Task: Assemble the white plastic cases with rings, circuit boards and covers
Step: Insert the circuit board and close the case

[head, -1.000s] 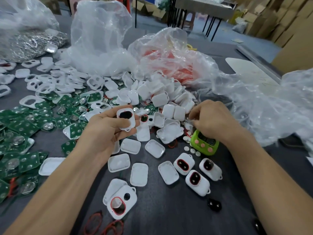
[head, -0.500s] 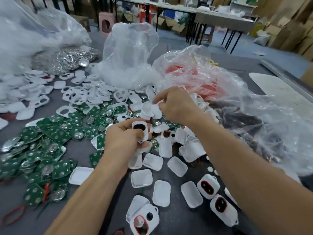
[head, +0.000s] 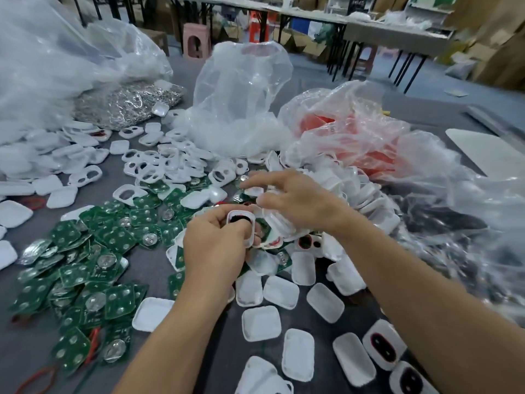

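White case (head: pixel 241 226) is sitting pinched in left hand (head: pixel 216 248), long axis running near-to-far; right hand (head: pixel 298 201) is hovering just beyond, fingers (head: pixel 257 180) loosely spread, pointing left toward boards (head: pixel 119 237).

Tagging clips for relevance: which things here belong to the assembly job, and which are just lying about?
Job: white case in left hand; right hand; green circuit boards; white covers; red ring.
Lying about: pink stool; far table; cardboard boxes.

Pink stool (head: pixel 196 44) behind grey table (head: pixel 420 109); cardboard boxes (head: pixel 505 52) far right (stacked); clear plastic bag (head: pixel 244 89) upright mid-table.
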Motion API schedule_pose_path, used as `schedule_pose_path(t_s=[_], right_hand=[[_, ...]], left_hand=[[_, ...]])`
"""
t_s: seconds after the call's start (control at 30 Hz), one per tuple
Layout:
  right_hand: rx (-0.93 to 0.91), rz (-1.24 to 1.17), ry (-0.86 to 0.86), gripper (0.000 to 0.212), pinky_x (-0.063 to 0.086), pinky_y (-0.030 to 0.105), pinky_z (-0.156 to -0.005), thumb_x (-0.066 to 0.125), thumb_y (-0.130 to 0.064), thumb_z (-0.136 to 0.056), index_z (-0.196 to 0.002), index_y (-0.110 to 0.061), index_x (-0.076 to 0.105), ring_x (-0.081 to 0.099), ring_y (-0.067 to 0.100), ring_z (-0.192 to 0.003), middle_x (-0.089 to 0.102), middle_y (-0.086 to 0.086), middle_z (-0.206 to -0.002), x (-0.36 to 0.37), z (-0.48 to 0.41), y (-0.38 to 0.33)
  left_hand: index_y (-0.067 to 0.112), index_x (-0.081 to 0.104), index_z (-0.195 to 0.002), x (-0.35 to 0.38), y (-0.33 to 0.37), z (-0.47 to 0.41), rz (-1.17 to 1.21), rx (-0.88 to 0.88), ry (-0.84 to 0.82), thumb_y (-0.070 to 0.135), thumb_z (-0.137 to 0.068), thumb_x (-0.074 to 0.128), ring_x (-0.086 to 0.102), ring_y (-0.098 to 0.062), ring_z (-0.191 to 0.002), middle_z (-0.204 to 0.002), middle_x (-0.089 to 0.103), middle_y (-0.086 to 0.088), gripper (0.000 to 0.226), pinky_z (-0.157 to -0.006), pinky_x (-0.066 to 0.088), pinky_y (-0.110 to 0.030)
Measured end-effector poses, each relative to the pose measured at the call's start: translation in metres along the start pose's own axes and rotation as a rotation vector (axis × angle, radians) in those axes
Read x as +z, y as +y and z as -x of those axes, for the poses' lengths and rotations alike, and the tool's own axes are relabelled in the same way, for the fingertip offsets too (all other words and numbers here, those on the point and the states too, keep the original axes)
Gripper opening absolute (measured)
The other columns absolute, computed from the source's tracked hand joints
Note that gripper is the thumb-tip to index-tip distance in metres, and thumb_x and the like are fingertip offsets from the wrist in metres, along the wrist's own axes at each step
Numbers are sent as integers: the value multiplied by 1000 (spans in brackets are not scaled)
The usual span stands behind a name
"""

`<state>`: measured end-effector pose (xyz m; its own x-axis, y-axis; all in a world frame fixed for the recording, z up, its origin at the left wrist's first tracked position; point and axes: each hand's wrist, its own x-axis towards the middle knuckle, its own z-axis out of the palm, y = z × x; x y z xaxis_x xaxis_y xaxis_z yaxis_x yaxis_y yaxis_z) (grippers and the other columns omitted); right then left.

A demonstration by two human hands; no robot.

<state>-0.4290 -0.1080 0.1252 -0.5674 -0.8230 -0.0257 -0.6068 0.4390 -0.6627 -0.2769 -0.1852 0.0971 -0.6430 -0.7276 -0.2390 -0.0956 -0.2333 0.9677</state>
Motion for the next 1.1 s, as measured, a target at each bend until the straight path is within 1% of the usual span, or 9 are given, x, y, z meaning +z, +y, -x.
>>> schedule_pose_path(t_s=[0.1,0.23,0.37,0.5,0.57,0.67,0.8,0.93,1.1], right_hand=[[357,196,484,35,47,23,-96,58,-40,-98,-128,-25,68,64,23,-117,67,2,-135,-40,31,30],[431,513,156,62,31,47,-117,51,-50,-99,-154,-23,39,37,34,-144,47,13,-154,-31,62,36],[180,235,-55,58,18,38,-124,58,-36,-100,-154,-44,39,24,19,-152,40,-4,-159,-26,76,18],[242,128,-105,30,48,36,-109,61,-38,-98,-127,-39,69,60,21,-129,66,-2,-139,-37,89,13],[308,40,-20,24,57,44,-98,60,-41,-101,-104,-27,79,70,27,-111,76,3,-120,-42,88,13],[360,187,150,17,55,29,-75,71,-32,-94,-82,-21,76,70,18,-87,76,-5,-93,-44,81,18],[310,159,384,26,45,22,-60,75,-7,-80,-83,-28,61,63,13,-75,67,-8,-75,-34,80,26],[268,-312,632,31,61,34,-77,80,-2,-81,-78,-33,75,72,14,-74,76,-7,-75,-31,94,32],[252,-604,762,27,59,20,-80,81,-7,-85,-77,-33,79,75,5,-84,80,-11,-84,-17,110,32]], left_hand=[[36,80,-80,4,-3,0,-51,5,-5,12,-62,58,76,-23,-73,-77,78,2,37,-63,59,-38],[31,80,-81,8,-5,2,-81,23,-26,3,-70,60,75,-21,-66,-78,78,-2,36,-51,51,-30],[29,81,-80,10,-7,3,-133,50,-28,-5,-75,60,73,-18,-60,-72,77,-3,40,-48,52,-27],[29,81,-79,9,-10,2,-153,82,-35,-7,-76,58,71,-18,-61,-69,76,-2,42,-50,52,-28],[28,81,-79,8,-11,2,-151,91,-47,-7,-76,57,71,-18,-62,-71,76,-3,42,-50,52,-29],[29,81,-80,8,-12,1,-135,94,-59,-6,-78,57,73,-20,-64,-73,77,-4,42,-49,52,-27],[30,81,-81,6,-12,3,-87,112,-75,-8,-80,59,76,-30,-73,-78,78,-5,43,-49,54,-29],[26,81,-83,7,-11,10,14,124,-178,-13,-82,61,77,-25,-76,-80,78,-9,44,-51,55,-26],[18,80,-83,6,-9,19,51,272,-353,-4,-67,59,69,-23,-62,-81,76,-13,34,-43,46,-26]])
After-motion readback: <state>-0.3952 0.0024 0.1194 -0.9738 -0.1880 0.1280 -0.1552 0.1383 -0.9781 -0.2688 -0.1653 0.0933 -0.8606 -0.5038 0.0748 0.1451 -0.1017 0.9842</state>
